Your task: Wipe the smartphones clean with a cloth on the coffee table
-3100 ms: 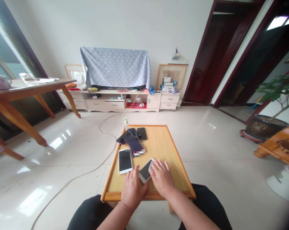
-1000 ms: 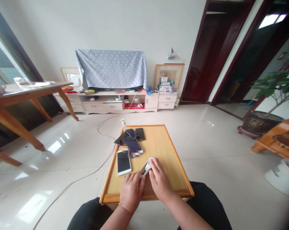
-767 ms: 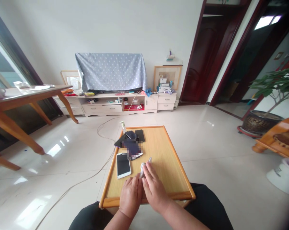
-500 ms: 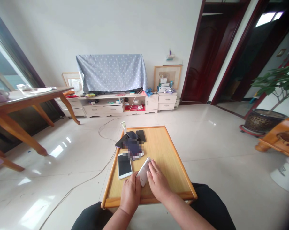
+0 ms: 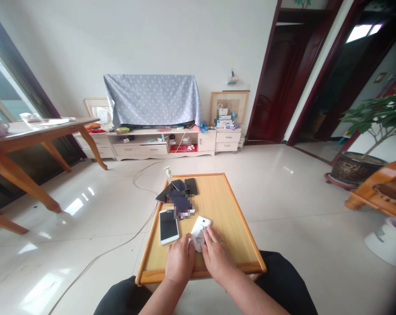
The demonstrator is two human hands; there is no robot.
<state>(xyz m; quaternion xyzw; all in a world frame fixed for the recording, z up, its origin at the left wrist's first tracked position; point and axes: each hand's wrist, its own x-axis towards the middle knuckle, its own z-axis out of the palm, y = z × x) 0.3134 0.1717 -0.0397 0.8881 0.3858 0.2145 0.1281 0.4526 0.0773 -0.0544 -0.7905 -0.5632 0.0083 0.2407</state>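
Observation:
A white smartphone (image 5: 201, 222) is in my two hands over the near part of a small wooden table, its camera side facing up. My left hand (image 5: 180, 259) closes on the lower left edge, thumb along the side. On the other side my right hand (image 5: 219, 253) grips the right edge, its fingers resting on the phone's back. Greyish shapes show between the fingers; whether they are reflections or something thin, I cannot tell. Just left lies a white phone with a dark screen (image 5: 169, 226).
On the wooden table (image 5: 224, 201), dark phones (image 5: 180, 185), a black flat item (image 5: 191, 186) and a partly blurred dark item (image 5: 181, 204) lie together. A pump bottle (image 5: 168, 174) stands at the far left corner. A cable (image 5: 119, 243) runs across the floor.
The smartphone has turned from a tilted, edge-on pose so its back faces up and lies flatter. Both hands stay on it. The view has shifted slightly.

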